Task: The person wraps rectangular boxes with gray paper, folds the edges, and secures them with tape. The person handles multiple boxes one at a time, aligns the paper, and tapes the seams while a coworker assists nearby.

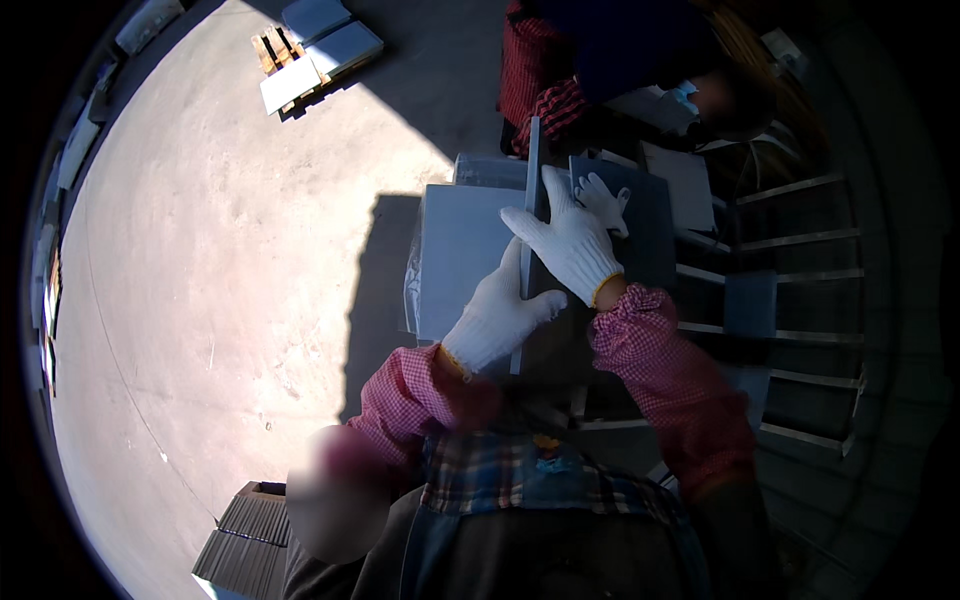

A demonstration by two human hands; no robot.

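A thin grey panel [533, 165] stands on its edge in front of me, seen almost edge-on. My left hand [498, 318], in a white knit glove, grips its nearer part, fingers on the left side and thumb on the right. Farther along, my right hand [575, 245], gloved the same way, straddles the top edge with its thumb to the left. Left of the upright panel lies a flat light-grey panel [465, 260] with clear plastic wrap at its side. Another white glove [602, 203] shows against a dark panel [650, 225] on the right; whether a hand fills it I cannot tell.
Across from me a person in a red-and-black sleeve [560, 110] bends over. At right stands a rack of metal bars [800, 240]. A wooden pallet [275, 50] with panels is far left on the floor. Bundled cardboard [245, 535] sits at lower left.
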